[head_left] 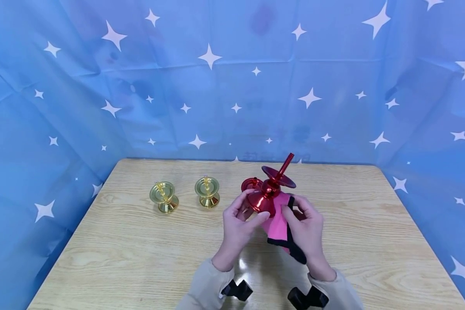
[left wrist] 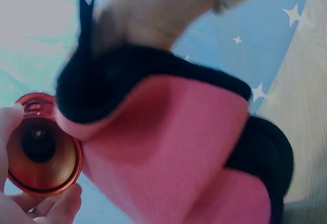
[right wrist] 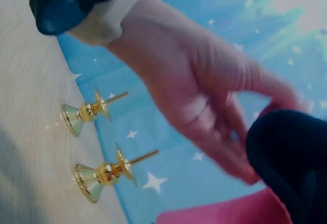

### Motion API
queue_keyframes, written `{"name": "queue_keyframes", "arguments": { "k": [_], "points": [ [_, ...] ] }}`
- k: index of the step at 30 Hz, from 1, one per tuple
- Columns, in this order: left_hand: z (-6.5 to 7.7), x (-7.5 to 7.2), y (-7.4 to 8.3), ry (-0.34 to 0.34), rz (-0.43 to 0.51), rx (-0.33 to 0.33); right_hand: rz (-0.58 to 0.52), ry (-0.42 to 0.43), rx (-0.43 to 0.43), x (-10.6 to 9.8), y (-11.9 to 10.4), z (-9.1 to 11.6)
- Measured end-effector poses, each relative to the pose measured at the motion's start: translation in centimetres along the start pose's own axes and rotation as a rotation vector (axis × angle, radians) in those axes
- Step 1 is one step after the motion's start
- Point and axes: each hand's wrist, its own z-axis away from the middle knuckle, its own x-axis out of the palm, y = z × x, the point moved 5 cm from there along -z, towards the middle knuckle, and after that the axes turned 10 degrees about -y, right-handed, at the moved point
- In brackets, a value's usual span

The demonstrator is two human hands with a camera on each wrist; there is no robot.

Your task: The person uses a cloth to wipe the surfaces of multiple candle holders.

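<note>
My left hand (head_left: 235, 226) grips a shiny red candlestick (head_left: 260, 203) by its flared base, thumb at the rim. The candlestick tilts so its dish and thin spike lean up and to the right; in the left wrist view its hollow underside (left wrist: 61, 170) faces the camera. My right hand (head_left: 309, 228) pinches a pink cloth (head_left: 279, 226) with black edging against the right side of the base. Part of the cloth hangs below that hand. A second red candlestick (head_left: 249, 184) stands just behind my left hand, mostly hidden.
Two gold candlesticks (head_left: 164, 194) (head_left: 208, 189) stand upright to the left on the wooden table (head_left: 139, 258). A blue curtain (head_left: 236, 86) with white stars encloses the table at the back and both sides.
</note>
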Motion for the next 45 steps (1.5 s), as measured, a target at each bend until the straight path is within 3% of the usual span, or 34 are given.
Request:
{"name": "queue_keyframes", "arguments": {
  "k": [5,9,12,15,18,21,25,29,33,36,39,42,45],
  "points": [
    [0.2,0.3,-0.1,-0.043,-0.006,-0.013,-0.121,0.068,0.188,-0.7,1.6,-0.9],
    [0.1,0.1,-0.1,-0.015,-0.128,0.026,-0.164,0.057,0.212,-0.9,1.2,-0.8],
    [-0.1,-0.1,0.2,0.025,-0.261,0.073,-0.128,0.01,0.108,-0.9,-0.2,-0.3],
    [-0.1,0.0,0.9,0.04,-0.373,0.128,-0.024,-0.016,-0.091,-0.7,-2.1,0.1],
    [0.0,0.7,2.2,0.023,-0.465,0.206,0.139,-0.006,-0.292,-0.4,-3.8,0.4],
    [0.1,1.3,3.5,0.0,-0.542,0.296,0.242,0.03,-0.423,0.3,-4.6,0.4],
    [0.2,1.3,3.1,-0.015,-0.493,0.339,0.285,0.055,-0.527,1.2,-5.2,0.6],
    [0.3,0.4,1.0,-0.013,-0.328,0.263,0.293,0.052,-0.546,1.4,-5.0,0.9],
    [0.4,-0.4,-0.3,0.012,-0.203,0.141,0.298,0.027,-0.482,1.0,-4.0,0.8],
    [0.5,-0.7,-0.4,0.026,-0.12,0.08,0.251,0.022,-0.377,0.5,-2.9,0.6],
    [0.4,-0.7,-0.2,0.006,-0.053,0.059,0.108,0.037,-0.169,0.0,-1.2,0.0],
    [0.4,-0.2,0.0,-0.059,-0.031,0.051,-0.138,0.037,0.103,-0.1,0.9,-0.5],
    [0.5,0.3,0.0,-0.11,-0.016,0.025,-0.314,0.031,0.279,0.1,2.2,-0.9]
  ]
}}
